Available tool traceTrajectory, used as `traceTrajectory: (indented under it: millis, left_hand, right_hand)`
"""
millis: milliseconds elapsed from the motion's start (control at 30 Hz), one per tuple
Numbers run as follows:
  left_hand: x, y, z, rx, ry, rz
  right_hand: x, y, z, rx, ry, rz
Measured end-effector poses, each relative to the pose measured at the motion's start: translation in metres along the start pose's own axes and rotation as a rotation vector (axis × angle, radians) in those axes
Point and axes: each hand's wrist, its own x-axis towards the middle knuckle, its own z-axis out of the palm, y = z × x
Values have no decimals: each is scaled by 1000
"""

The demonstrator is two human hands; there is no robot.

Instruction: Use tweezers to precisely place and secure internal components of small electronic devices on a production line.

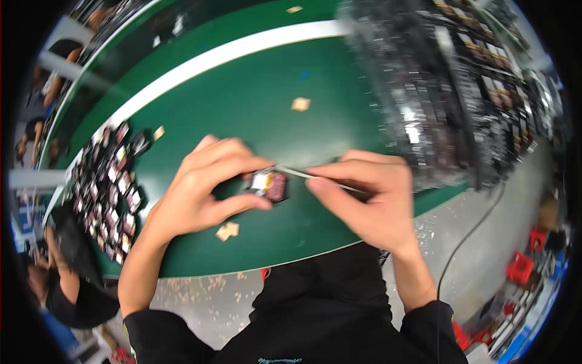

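While both hands meet over the green tabletop, risks run left to right: at 9 o'clock a batch of small dark-and-white parts lies packed along the tabletop edge, and a left elbow swing could likely knock some off. Left hand is closed, pinching a small square component with white and reddish faces between thumb and fingers at frame centre, just above the surface; grip looks light, so it may twist or drop. Right hand at 3 o'clock is closed on a thin pale strip whose tip touches the component; too much push could bend it or slip into a fingertip. Tan scraps at 6 o'clock could get underfoot of the part. Blurred dark stacks at 2 o'clock sit near the right wrist
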Motion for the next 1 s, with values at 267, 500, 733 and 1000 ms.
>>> traceTrajectory:
  millis: [267,500,733,1000]
  left_hand:
    - [-2,-9,1,-13,15,-14]
    - [1,-12,0,-10,4,11]
    - [0,-9,4,-10,25,-58]
    - [2,-11,2,8,29,-31]
  right_hand:
    - [6,-7,13,-195,-30,-20]
    - [9,-9,16,-249,-79,-46]
    - [5,-5,13,-292,-60,-135]
    - [2,-1,19,-396,-15,-261]
